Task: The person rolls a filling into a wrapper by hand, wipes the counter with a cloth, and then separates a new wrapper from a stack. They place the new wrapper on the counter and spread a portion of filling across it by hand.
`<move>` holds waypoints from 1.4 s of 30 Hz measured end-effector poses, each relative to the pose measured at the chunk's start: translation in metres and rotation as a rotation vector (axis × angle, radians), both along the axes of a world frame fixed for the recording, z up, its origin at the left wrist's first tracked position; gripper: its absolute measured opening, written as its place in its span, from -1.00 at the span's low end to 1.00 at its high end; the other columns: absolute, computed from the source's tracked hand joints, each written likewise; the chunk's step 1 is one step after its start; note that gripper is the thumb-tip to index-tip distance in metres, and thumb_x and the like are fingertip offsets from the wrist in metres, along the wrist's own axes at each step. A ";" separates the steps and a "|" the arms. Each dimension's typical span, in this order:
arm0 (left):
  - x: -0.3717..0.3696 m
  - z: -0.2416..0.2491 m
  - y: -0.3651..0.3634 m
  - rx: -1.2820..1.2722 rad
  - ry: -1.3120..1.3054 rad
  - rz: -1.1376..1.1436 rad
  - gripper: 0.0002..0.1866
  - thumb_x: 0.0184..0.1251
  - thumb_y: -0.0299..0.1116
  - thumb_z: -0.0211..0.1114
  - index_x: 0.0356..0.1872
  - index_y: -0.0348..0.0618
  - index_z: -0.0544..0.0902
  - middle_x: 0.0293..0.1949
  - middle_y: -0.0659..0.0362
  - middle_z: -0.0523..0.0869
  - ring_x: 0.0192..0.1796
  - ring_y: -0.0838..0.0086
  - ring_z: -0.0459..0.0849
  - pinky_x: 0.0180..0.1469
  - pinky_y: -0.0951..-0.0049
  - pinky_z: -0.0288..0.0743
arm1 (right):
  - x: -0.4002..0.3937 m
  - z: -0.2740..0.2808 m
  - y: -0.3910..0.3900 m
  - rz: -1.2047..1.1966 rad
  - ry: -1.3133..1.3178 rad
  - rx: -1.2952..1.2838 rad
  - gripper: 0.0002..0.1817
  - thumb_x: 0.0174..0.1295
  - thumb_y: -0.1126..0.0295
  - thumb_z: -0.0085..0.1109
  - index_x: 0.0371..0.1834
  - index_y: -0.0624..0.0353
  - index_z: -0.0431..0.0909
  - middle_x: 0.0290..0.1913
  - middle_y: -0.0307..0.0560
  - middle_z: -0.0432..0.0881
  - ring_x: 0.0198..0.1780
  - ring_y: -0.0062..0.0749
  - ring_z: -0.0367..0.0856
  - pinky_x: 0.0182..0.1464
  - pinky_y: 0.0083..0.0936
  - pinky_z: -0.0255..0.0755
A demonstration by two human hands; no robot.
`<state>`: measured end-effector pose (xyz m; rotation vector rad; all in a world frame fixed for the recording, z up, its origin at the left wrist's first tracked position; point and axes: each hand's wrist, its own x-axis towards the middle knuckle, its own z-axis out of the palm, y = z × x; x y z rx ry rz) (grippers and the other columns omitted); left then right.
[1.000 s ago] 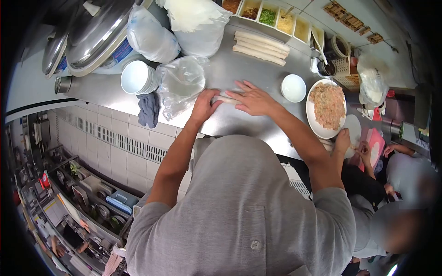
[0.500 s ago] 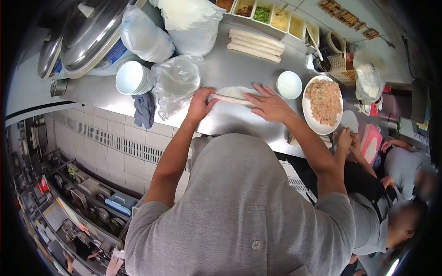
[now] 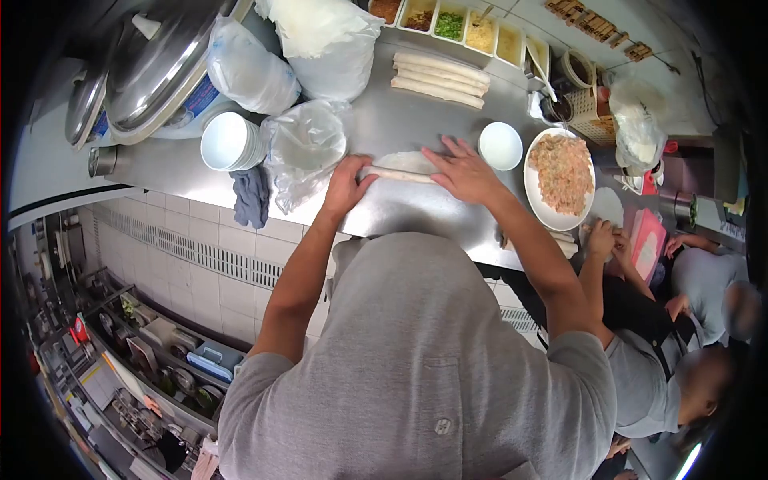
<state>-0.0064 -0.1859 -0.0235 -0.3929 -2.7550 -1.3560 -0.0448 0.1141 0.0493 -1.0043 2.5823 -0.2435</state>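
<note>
A thin, pale dough-sheet roll (image 3: 398, 174) lies crosswise on the steel counter, with a flat, whitish unrolled part (image 3: 404, 162) along its far side. At its left end, my left hand (image 3: 346, 184) is closed, fingers beyond the roll and thumb on the near side. My right hand (image 3: 466, 174) lies over the right end, fingers spread and thumb pointing left along the roll. Several finished long rolls (image 3: 440, 78) lie side by side farther back. Just beyond my right hand stands a white bowl (image 3: 501, 146).
An oval plate of minced filling (image 3: 562, 174) stands right. Plastic bags (image 3: 306, 144) and stacked white bowls (image 3: 227, 142) are left, above a grey cloth (image 3: 250, 196). Ingredient tubs (image 3: 480, 34) line the back. At right, a co-worker's hands (image 3: 602, 238) handle a pale sheet.
My right hand has shifted slightly left and away from me, its palm lifting off the roll's near side. My left hand stays at the left end. The view has shifted slightly.
</note>
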 end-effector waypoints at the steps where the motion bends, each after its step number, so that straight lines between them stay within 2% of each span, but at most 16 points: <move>1: 0.001 -0.001 0.000 -0.003 0.011 -0.004 -0.63 0.18 -0.32 0.48 -0.01 -0.18 0.65 -0.14 0.08 0.69 -0.13 0.17 0.64 -0.05 0.27 0.55 | 0.000 0.006 0.002 -0.004 -0.018 0.004 -0.36 0.52 -0.02 -0.12 0.59 -0.07 0.13 0.36 -0.04 0.53 0.57 0.03 0.12 0.61 -0.05 -0.10; 4: 0.001 -0.002 0.002 0.002 -0.011 0.010 -0.63 0.18 -0.33 0.49 -0.01 -0.18 0.65 -0.13 0.07 0.70 -0.12 0.17 0.65 -0.04 0.28 0.55 | 0.003 -0.002 0.005 0.153 0.007 -0.083 -0.35 0.51 -0.02 -0.11 0.59 -0.06 0.14 0.36 0.06 0.52 0.57 0.03 0.13 0.61 -0.06 -0.10; 7: 0.000 -0.002 0.000 0.002 0.024 -0.012 -0.63 0.18 -0.34 0.49 -0.01 -0.18 0.65 -0.13 0.07 0.69 -0.12 0.17 0.65 -0.05 0.28 0.55 | 0.004 -0.007 0.027 0.164 0.027 -0.012 -0.34 0.50 -0.03 -0.12 0.59 -0.06 0.13 0.34 0.14 0.52 0.56 0.04 0.15 0.61 -0.05 -0.09; 11: -0.001 -0.003 0.000 -0.001 0.000 -0.002 -0.63 0.17 -0.35 0.50 0.00 -0.17 0.65 -0.13 0.08 0.69 -0.12 0.17 0.65 -0.05 0.27 0.56 | -0.004 0.010 0.051 0.097 -0.048 0.051 -0.35 0.52 -0.03 -0.16 0.60 -0.07 0.11 0.34 0.19 0.51 0.54 0.05 0.18 0.60 -0.13 -0.07; 15: 0.000 -0.002 0.003 0.004 -0.012 0.019 -0.62 0.15 -0.35 0.50 -0.01 -0.17 0.65 -0.13 0.08 0.69 -0.10 0.17 0.65 -0.04 0.26 0.56 | 0.001 0.019 0.029 0.081 -0.026 0.007 -0.36 0.53 -0.01 -0.16 0.60 -0.06 0.12 0.31 0.21 0.54 0.50 0.05 0.25 0.56 -0.18 0.01; 18: 0.002 0.005 0.002 0.009 -0.047 0.009 -0.64 0.15 -0.36 0.49 -0.03 -0.18 0.65 -0.12 0.06 0.69 -0.08 0.12 0.64 0.00 0.23 0.54 | 0.008 0.021 0.031 0.054 -0.171 0.090 -0.37 0.53 0.00 -0.15 0.61 -0.09 0.12 0.15 0.17 0.63 0.40 0.03 0.36 0.48 -0.18 0.10; 20: 0.002 0.007 0.003 0.022 -0.079 0.014 -0.65 0.15 -0.38 0.49 -0.05 -0.20 0.64 -0.11 0.04 0.69 -0.06 0.08 0.63 0.02 0.21 0.53 | 0.002 0.037 0.043 -0.052 -0.147 0.085 -0.38 0.52 0.01 -0.15 0.59 -0.09 0.17 -0.06 0.18 0.65 0.14 0.03 0.55 0.27 -0.12 0.34; 21: 0.003 0.005 0.003 0.017 -0.068 0.012 -0.65 0.14 -0.38 0.49 -0.05 -0.19 0.64 -0.12 0.04 0.69 -0.06 0.08 0.63 0.02 0.21 0.53 | 0.002 0.039 0.052 -0.052 -0.151 0.086 -0.38 0.52 0.01 -0.15 0.59 -0.09 0.17 -0.06 0.18 0.65 0.14 0.03 0.55 0.27 -0.12 0.34; 23: -0.001 0.003 0.003 0.013 -0.046 0.004 -0.64 0.13 -0.39 0.49 -0.05 -0.19 0.64 -0.12 0.05 0.69 -0.07 0.09 0.63 0.02 0.21 0.53 | -0.005 0.042 0.069 -0.397 0.066 -0.118 -0.40 0.52 0.00 -0.15 0.57 -0.13 0.22 -0.20 0.23 0.62 -0.09 0.08 0.63 0.01 -0.07 0.50; 26: 0.000 0.003 0.003 0.026 -0.030 -0.005 -0.64 0.13 -0.39 0.49 -0.04 -0.18 0.64 -0.13 0.05 0.69 -0.07 0.10 0.64 0.02 0.21 0.53 | -0.007 0.023 0.089 -0.490 0.136 -0.058 -0.42 0.51 -0.02 -0.16 0.55 -0.16 0.26 -0.22 0.30 0.59 -0.20 0.15 0.65 -0.13 -0.04 0.55; 30: 0.001 0.007 0.004 0.013 -0.046 0.008 -0.65 0.13 -0.38 0.49 -0.05 -0.21 0.65 -0.14 0.04 0.69 -0.08 0.11 0.64 0.02 0.21 0.53 | 0.000 0.027 0.085 -0.550 -0.038 0.003 -0.41 0.54 -0.08 -0.27 0.57 -0.22 0.22 -0.18 0.32 0.59 -0.09 0.21 0.63 0.05 -0.08 0.51; 34: 0.002 0.009 0.006 -0.004 -0.063 0.035 -0.65 0.14 -0.37 0.49 -0.07 -0.25 0.66 -0.15 0.04 0.70 -0.10 0.12 0.65 0.02 0.22 0.54 | -0.004 0.007 0.099 -0.620 -0.061 -0.067 -0.40 0.55 -0.08 -0.31 0.58 -0.19 0.20 -0.11 0.28 0.64 -0.01 0.17 0.62 0.21 -0.14 0.43; 36: 0.001 0.009 0.005 -0.004 -0.061 0.031 -0.65 0.14 -0.37 0.49 -0.06 -0.25 0.66 -0.15 0.04 0.70 -0.10 0.13 0.65 0.02 0.22 0.54 | -0.007 0.016 0.105 -0.745 -0.202 -0.365 -0.42 0.58 -0.01 -0.31 0.61 -0.18 0.13 0.04 0.03 0.73 0.22 -0.05 0.54 0.40 -0.25 0.27; 39: 0.001 0.009 0.004 0.000 -0.062 0.028 -0.65 0.15 -0.36 0.49 -0.05 -0.25 0.65 -0.15 0.04 0.70 -0.10 0.13 0.65 0.01 0.22 0.54 | -0.004 0.029 0.101 -0.713 -0.247 -0.578 -0.41 0.59 -0.01 -0.32 0.62 -0.14 0.10 0.09 -0.11 0.72 0.22 -0.14 0.52 0.43 -0.30 0.24; 40: 0.001 0.009 0.005 0.005 -0.061 0.024 -0.64 0.15 -0.36 0.49 -0.05 -0.24 0.65 -0.14 0.04 0.70 -0.10 0.13 0.65 0.01 0.22 0.54 | -0.001 0.032 0.092 -0.712 -0.247 -0.579 -0.41 0.59 -0.01 -0.32 0.62 -0.14 0.10 0.09 -0.11 0.72 0.22 -0.14 0.52 0.43 -0.30 0.24; 42: 0.002 0.009 0.006 0.007 -0.063 0.025 -0.64 0.15 -0.37 0.49 -0.05 -0.24 0.65 -0.14 0.04 0.70 -0.11 0.13 0.65 0.01 0.22 0.54 | 0.007 0.035 0.067 -0.472 -0.247 -0.299 -0.40 0.58 0.03 -0.28 0.63 -0.13 0.05 0.15 -0.22 0.71 0.17 -0.15 0.51 0.39 -0.31 0.28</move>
